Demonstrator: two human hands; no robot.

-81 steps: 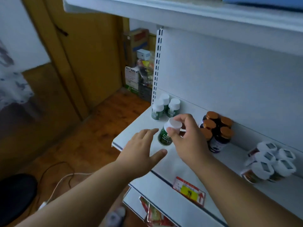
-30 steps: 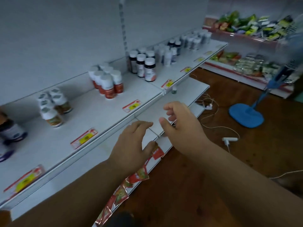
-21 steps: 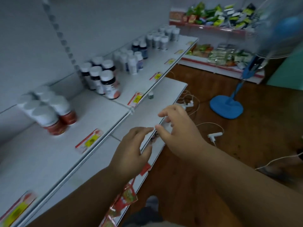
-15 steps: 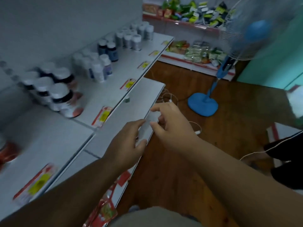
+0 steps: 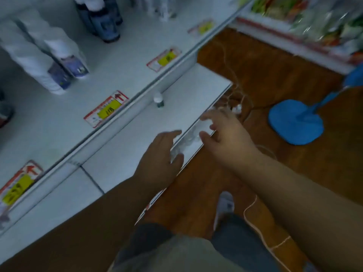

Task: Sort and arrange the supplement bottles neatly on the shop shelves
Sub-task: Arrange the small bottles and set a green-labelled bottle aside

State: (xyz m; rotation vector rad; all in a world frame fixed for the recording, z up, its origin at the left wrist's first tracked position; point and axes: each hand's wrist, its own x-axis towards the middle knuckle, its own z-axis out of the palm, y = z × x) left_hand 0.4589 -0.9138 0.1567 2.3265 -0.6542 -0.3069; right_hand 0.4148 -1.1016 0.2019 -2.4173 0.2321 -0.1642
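My view has swung right along the shelves and dropped since the green bottle left my right hand; both hands now hold nothing. My left hand [image 5: 159, 154] hovers over the lower shelf [image 5: 137, 138], fingers loosely spread. A lone small bottle [image 5: 158, 99] stands further back, probably my next pick. My right hand [image 5: 225, 134] reaches past the shelf edge, fingers spread, blurred.

Bottles [image 5: 59, 61] on upper shelf [image 5: 121, 75] are motion-blurred, labels unreadable; dark bottles [image 5: 102, 20] cut by top edge. Right hand [image 5: 225, 134] fingertips blurred.
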